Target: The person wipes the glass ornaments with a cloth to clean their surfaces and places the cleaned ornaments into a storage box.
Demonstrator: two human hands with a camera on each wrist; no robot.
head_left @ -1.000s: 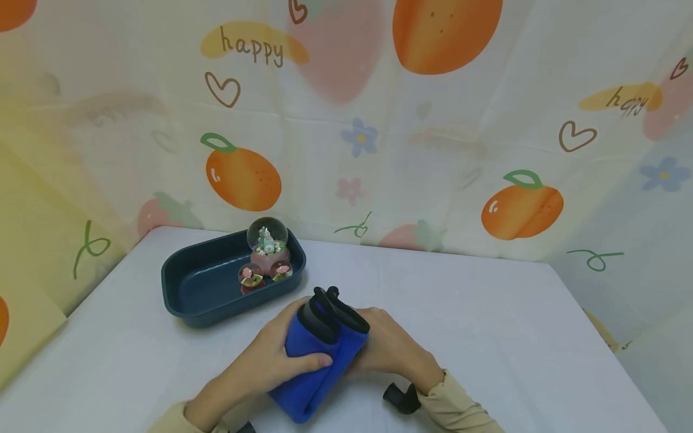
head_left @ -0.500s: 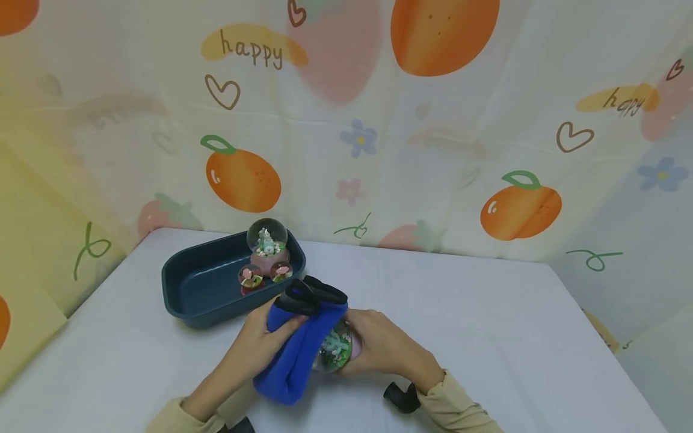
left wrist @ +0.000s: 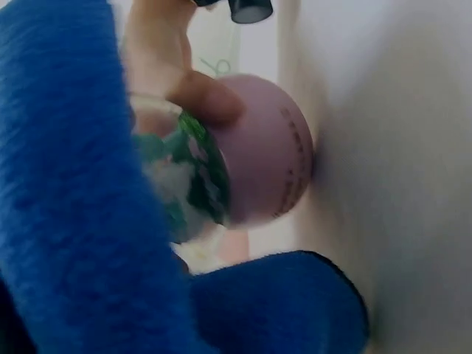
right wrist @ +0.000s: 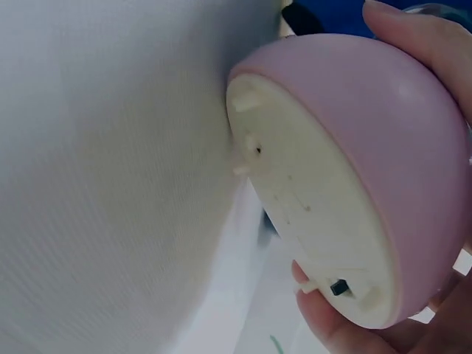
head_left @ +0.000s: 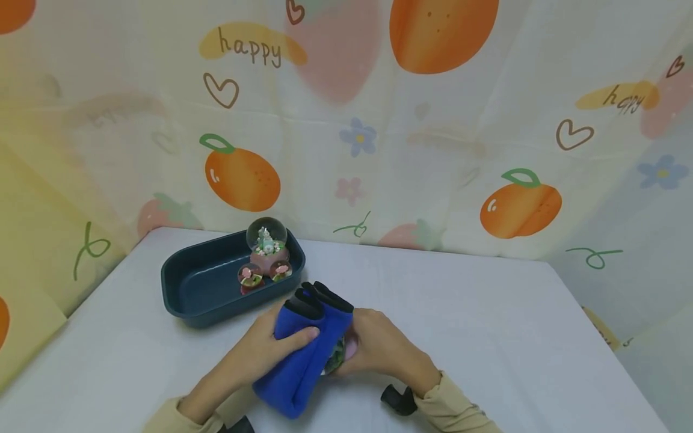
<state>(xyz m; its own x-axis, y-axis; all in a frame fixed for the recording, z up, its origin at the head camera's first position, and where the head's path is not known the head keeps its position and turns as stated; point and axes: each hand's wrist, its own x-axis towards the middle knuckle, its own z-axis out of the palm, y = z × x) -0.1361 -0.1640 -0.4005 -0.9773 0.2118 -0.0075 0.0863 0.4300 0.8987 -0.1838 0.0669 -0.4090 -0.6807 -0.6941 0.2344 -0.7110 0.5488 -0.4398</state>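
Observation:
My right hand (head_left: 381, 343) grips a snow globe by its pink base (right wrist: 391, 140), with the globe tipped on its side. In the right wrist view the base's cream underside shows, with a small black switch. My left hand (head_left: 260, 349) holds a folded blue cloth (head_left: 295, 373) with black edging, thumb across its front. The cloth covers most of the glass dome in the head view. Green and white figures inside the dome (left wrist: 188, 173) show past the cloth in the left wrist view.
A dark teal tray (head_left: 189, 307) stands at the back left. In its right end are one large snow globe (head_left: 267, 240) and two small ones (head_left: 251, 276). A white cloth covers the table (head_left: 487, 337), and a fruit-printed curtain (head_left: 422, 150) hangs behind.
The cloth first shifted left, uncovering the globe's dome, then came back right and down over most of it. The right hand keeps its grip on the base, nearly in place.

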